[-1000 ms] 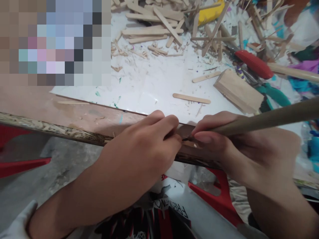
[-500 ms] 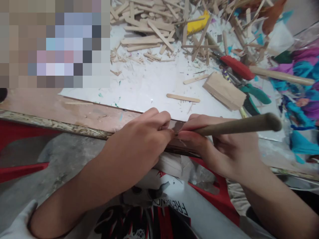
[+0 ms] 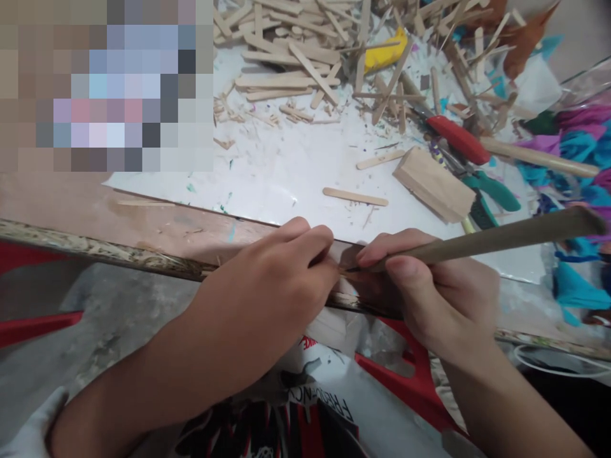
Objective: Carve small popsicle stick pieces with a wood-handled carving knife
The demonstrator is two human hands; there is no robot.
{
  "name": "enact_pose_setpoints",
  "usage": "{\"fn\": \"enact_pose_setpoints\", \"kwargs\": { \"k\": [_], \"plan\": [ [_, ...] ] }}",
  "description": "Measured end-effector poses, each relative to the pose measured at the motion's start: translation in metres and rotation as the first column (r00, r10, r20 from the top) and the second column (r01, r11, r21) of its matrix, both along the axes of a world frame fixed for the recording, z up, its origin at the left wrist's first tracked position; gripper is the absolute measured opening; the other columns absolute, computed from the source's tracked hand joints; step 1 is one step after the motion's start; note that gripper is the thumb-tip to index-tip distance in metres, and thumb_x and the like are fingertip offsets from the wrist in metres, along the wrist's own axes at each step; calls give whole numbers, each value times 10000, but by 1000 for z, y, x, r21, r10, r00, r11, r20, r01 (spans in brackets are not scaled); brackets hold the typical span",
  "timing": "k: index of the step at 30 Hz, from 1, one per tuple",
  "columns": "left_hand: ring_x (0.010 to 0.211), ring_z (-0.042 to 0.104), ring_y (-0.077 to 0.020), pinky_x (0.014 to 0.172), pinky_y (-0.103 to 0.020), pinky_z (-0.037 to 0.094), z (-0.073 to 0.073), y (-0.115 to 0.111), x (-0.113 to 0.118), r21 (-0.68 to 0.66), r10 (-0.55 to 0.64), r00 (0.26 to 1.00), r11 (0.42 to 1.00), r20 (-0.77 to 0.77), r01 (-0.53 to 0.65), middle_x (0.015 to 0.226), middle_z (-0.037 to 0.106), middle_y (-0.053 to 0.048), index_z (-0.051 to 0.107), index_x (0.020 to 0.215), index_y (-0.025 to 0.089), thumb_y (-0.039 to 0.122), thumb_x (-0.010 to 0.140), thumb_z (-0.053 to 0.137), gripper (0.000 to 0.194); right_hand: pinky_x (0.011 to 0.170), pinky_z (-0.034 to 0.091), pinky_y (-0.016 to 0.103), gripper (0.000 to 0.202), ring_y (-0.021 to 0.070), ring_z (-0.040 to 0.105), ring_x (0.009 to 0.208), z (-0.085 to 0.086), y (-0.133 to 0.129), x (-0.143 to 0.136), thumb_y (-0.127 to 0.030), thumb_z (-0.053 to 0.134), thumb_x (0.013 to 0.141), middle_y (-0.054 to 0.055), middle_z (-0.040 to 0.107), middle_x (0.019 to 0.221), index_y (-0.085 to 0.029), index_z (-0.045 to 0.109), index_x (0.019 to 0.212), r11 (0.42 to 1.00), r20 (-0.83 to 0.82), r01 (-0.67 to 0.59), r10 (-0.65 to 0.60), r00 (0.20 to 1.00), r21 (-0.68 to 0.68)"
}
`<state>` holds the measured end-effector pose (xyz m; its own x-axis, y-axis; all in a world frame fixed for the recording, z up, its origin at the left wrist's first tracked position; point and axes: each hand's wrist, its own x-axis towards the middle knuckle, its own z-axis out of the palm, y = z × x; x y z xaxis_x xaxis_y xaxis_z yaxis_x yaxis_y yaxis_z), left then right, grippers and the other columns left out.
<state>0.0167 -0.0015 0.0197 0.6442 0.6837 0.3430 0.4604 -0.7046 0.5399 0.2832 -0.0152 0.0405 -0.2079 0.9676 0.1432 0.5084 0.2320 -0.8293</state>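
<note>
At the table's near edge, my right hand (image 3: 443,286) is closed around a long tool with a greyish wooden handle (image 3: 506,240); the handle points to the right and the tool's dark tip lies by my left fingertips. My left hand (image 3: 286,273) is closed, its thumb and fingers pinched just left of that tip. A small piece of wood seems to be between them, mostly hidden. Beyond my hands a single craft stick (image 3: 355,196) lies on the white board (image 3: 286,165), with a wooden block (image 3: 434,184) to its right.
Piled craft sticks (image 3: 291,57) and a yellow piece (image 3: 384,56) fill the back. Right of them are red-handled pliers (image 3: 458,138), a green-handled tool (image 3: 496,191) and a pale wooden handle (image 3: 539,156). Blue and purple material (image 3: 577,140) lies far right. A red chair (image 3: 415,375) is below.
The tool's handle has shifted to the right and slightly up in my right hand's grip, and my right thumb has moved back from my left fingertips. The view has shifted slightly.
</note>
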Motion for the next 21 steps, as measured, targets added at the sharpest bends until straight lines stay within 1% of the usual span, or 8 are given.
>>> {"fn": "enact_pose_setpoints", "kwargs": {
  "k": [3, 7, 10, 13, 16, 18, 21],
  "plan": [
    [1131, 788, -250, 1090, -356, 711, -1, 0, 0, 28, -1, 1000, 1000, -10, 1, 1134, 845, -64, 838, 1055, 213, -45, 1226, 515, 448, 624, 626, 353, 355, 211, 792, 714, -4, -2, 4, -590, 776, 1286, 18, 868, 876, -330, 927, 1098, 999, 0, -28, 28, 1000, -20],
    [1125, 797, -244, 1132, -356, 722, -1, 1, 1, 63, 15, 1000, 998, -18, -14, 1125, 856, -74, 859, 1069, 196, -46, 1229, 515, 450, 627, 632, 378, 286, 238, 807, 755, -7, -3, 9, -535, 791, 1279, 30, 875, 924, -342, 927, 1118, 997, -5, -72, 72, 997, -29],
    [1113, 791, -229, 1167, -360, 722, -2, 1, 2, 75, 19, 999, 997, -25, -17, 1106, 846, -57, 873, 1096, 192, -20, 1243, 523, 435, 646, 639, 386, 264, 248, 817, 779, -7, -2, 11, -515, 788, 1279, 33, 877, 944, -350, 928, 1129, 995, -7, -92, 91, 996, -25],
    [1114, 784, -223, 1148, -359, 723, -2, 1, 3, 72, 29, 999, 997, -42, -26, 1118, 850, -39, 881, 1122, 198, -6, 1260, 500, 453, 663, 638, 388, 247, 251, 818, 793, -7, -2, 12, -498, 796, 1277, 35, 878, 954, -350, 930, 1131, 995, 4, -96, 96, 995, -20],
    [1105, 772, -245, 1108, -372, 718, 0, 1, 2, 72, 5, 999, 997, -34, -2, 1108, 849, -68, 894, 1108, 168, -49, 1224, 478, 484, 688, 650, 383, 249, 245, 823, 811, -7, -3, 13, -494, 787, 1285, 35, 884, 971, -348, 930, 1144, 994, 3, -107, 107, 994, -15],
    [1102, 769, -256, 1099, -376, 707, 0, 1, 1, 62, -7, 1000, 998, -23, 9, 1105, 836, -92, 892, 1080, 149, -65, 1203, 496, 466, 708, 661, 381, 235, 240, 832, 831, -8, -4, 14, -482, 780, 1291, 32, 889, 987, -351, 933, 1168, 994, -10, -111, 111, 994, -21],
    [1100, 766, -252, 1107, -365, 688, 0, 1, 1, 54, -14, 1000, 998, -22, 15, 1123, 820, -100, 879, 1068, 151, -58, 1209, 517, 441, 711, 670, 386, 217, 244, 846, 854, -9, -6, 13, -476, 795, 1283, 38, 898, 1010, -349, 941, 1186, 995, -32, -95, 94, 995, -37]
  ]
}}
